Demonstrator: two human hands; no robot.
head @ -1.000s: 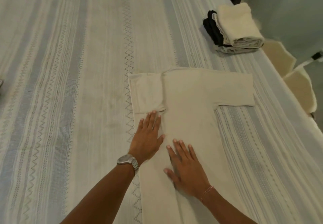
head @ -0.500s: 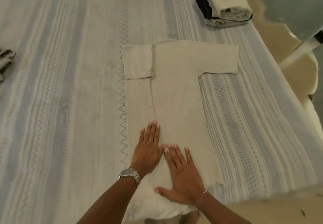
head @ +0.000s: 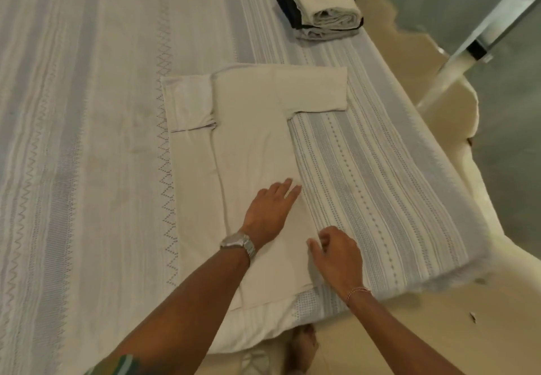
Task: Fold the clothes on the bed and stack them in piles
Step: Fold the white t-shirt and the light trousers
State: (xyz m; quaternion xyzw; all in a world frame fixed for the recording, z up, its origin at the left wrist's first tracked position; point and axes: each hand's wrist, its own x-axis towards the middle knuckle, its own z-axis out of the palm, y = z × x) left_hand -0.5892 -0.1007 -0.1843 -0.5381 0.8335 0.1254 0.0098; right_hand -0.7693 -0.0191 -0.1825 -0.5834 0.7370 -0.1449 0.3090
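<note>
Head view: folded pile (head: 322,5) lies beyond shirt (head: 251,140); foot (head: 304,342), seemingly, below bed edge.

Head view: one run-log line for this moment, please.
cream T-shirt: left side folded | left hand: flat on it | right hand: pinching right edge

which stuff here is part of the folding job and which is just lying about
Part of the job:
- shirt, left sleeve folded in
- pile of folded clothes
- left hand, flat on the shirt
- right hand, pinching the shirt's right edge

Just there:
- bedspread
- watch
- bracelet
- floor
</note>
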